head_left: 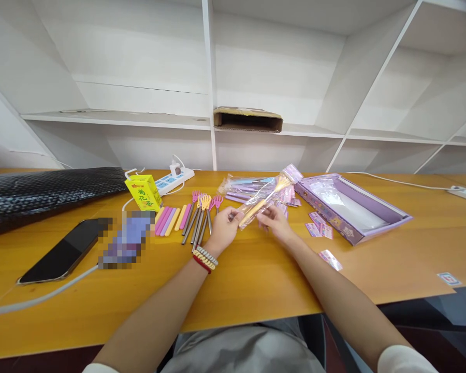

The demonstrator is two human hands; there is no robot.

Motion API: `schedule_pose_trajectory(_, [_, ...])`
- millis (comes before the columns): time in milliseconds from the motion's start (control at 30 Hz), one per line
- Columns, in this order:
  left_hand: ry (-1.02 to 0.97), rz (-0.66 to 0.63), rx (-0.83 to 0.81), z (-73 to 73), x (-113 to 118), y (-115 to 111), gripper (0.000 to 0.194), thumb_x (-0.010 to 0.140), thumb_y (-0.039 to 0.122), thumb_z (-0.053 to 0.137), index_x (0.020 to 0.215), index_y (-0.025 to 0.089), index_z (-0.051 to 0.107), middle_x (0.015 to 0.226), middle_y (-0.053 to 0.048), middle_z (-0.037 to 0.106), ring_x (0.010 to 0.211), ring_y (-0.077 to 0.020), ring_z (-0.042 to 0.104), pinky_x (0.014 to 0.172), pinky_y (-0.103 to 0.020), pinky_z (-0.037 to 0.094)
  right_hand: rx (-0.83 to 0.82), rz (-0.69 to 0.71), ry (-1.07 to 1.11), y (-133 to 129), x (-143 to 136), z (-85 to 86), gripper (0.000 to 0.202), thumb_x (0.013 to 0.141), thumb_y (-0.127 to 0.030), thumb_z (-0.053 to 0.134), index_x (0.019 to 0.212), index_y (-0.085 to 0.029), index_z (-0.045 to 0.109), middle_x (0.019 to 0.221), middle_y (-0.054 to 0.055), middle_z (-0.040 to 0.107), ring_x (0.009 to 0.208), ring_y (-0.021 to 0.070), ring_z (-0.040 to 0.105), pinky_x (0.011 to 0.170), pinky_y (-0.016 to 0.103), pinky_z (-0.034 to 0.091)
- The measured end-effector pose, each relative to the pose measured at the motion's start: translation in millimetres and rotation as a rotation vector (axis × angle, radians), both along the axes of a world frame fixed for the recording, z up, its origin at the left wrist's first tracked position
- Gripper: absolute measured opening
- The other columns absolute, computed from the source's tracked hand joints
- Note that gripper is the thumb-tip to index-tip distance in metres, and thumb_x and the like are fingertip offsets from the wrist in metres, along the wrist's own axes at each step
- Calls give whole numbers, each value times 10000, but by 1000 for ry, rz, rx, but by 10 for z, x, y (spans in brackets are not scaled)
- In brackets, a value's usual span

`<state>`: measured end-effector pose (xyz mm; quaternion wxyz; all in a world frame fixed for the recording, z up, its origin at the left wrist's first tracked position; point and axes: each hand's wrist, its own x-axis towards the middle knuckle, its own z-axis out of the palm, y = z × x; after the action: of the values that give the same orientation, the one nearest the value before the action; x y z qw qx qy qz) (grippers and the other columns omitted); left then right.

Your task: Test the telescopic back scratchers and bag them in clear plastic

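A clear plastic bag with a yellow back scratcher [258, 206] in it lies slanted between my hands. My left hand [224, 227] is closed, pinching the bag's near end. Closed at the bag's right edge is my right hand [275, 221], its thumb and fingers on the plastic. To the left lie several metal rods with pink and yellow claw heads [205, 201]. Beside them is a row of pink, purple and yellow handles [171, 221]. Behind my hands sits a pile of bagged scratchers [243, 187].
An open purple box [357, 207] stands at the right, with small printed cards [319, 228] near it. On the left are a yellow drink carton [143, 192], a black phone [64, 254], a power strip [174, 180] and a black bag [54, 194]. White shelves rise behind.
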<state>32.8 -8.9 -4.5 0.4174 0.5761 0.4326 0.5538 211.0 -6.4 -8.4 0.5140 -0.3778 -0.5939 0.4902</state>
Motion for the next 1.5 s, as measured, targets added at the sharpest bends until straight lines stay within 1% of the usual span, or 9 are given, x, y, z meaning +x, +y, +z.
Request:
schedule_pose_trajectory(200, [111, -102, -72, 188, -333, 149, 185, 634, 327, 709, 654, 165, 622, 549, -3, 580, 497, -110, 491, 483, -218, 358, 21, -295, 334, 112, 488, 219, 679, 714, -766, 276, 1131, -251, 427, 1001, 89, 602, 771, 200, 645, 497, 276, 492])
schedule_pose_trajectory(300, [181, -184, -103, 234, -463, 306, 200, 602, 324, 737, 638, 164, 623, 541, -4, 582, 496, -111, 500, 486, -218, 367, -44, -307, 375, 193, 650, 294, 541, 684, -655, 512, 1000, -217, 498, 851, 62, 617, 631, 193, 643, 475, 295, 503])
schedule_pose_trajectory(433, [142, -49, -132, 249, -467, 679, 228, 615, 334, 725, 696, 158, 605, 619, -20, 615, 495, -106, 517, 478, -220, 384, -126, -421, 280, 395, 659, 283, 339, 561, -330, 744, 772, -163, 538, 651, 19, 595, 517, 160, 612, 408, 245, 478])
schedule_pose_trajectory(600, [165, 247, -126, 232, -295, 1315, 217, 639, 263, 686, 776, 166, 548, 675, -26, 617, 498, -113, 551, 501, -239, 422, -209, -487, 167, 742, 664, 337, 374, 505, -263, 791, 762, -152, 544, 611, 23, 603, 470, 137, 584, 369, 222, 453])
schedule_pose_trajectory(800, [325, 222, -103, 317, -139, 1881, 175, 600, 256, 693, 692, 164, 576, 678, -38, 632, 496, -114, 545, 541, -253, 421, -338, -522, 125, 1170, 770, 479, 401, 668, -528, 631, 822, -166, 552, 671, 60, 617, 466, 183, 597, 340, 288, 445])
schedule_pose_trajectory(967, [519, 230, -84, 327, -126, 2141, 114, 583, 218, 681, 616, 178, 579, 621, -52, 630, 655, -188, 593, 661, -292, 420, -253, -614, -312, 1413, 846, 407, 177, 674, -322, 630, 651, -159, 567, 508, 40, 568, 406, 180, 558, 384, 279, 411])
schedule_pose_trajectory(1133, [715, 243, -66, 173, -95, 2267, 105, 622, 254, 646, 667, 177, 591, 774, -137, 660, 863, -285, 605, 765, -353, 406, -58, -689, -926, 1533, 936, 308, 115, 688, -248, 555, 612, -167, 588, 470, 41, 551, 547, 202, 589, 531, 278, 398])
schedule_pose_trajectory(1300, [856, 282, -119, 68, -17, 2176, 252, 680, 311, 612, 870, 146, 591, 880, -205, 644, 889, -337, 601, 747, -409, 418, -42, -710, -997, 1524, 933, 169, 463, 701, -403, 600, 1070, -131, 537, 766, 96, 651, 740, 225, 609, 643, 296, 420])
schedule_pose_trajectory(1500, [1091, 431, 19, 89, 35, 1904, 384, 791, 381, 505, 1072, 120, 510, 1077, -229, 537, 971, -352, 560, 735, -412, 428, -11, -731, -1058, 1333, 792, 132, 491, 800, -471, 489, 1172, -153, 455, 1066, 163, 589, 946, 277, 578, 751, 349, 419])
